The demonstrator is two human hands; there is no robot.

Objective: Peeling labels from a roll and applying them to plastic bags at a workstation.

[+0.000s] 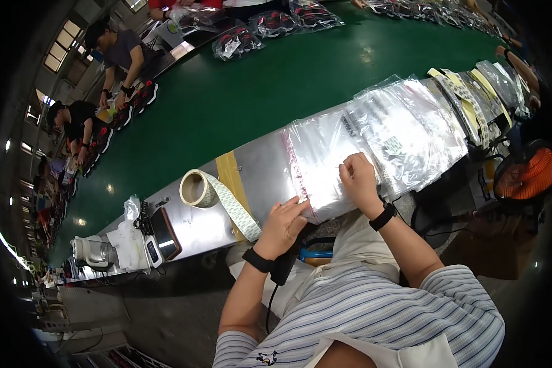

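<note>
Two hands on clear bags (331,165) stacked at near edge of steel tabletop (260,168). Left hand (283,222) curled, fingertips pinching bag's near corner at tabletop edge. Right hand (360,181) loosely curled, fingers pressing flat on top bag, gripping nothing. More bags (411,122) fanned out to right. Tape roll (196,188) left of hands, strip trailing toward left hand. Green belt (239,92) beyond.

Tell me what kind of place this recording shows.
Most likely a factory packing line. A long green conveyor belt carries bagged shoes, other workers handle shoes along it, and the person's left hand and right hand work on a stack of clear plastic bags.
</note>
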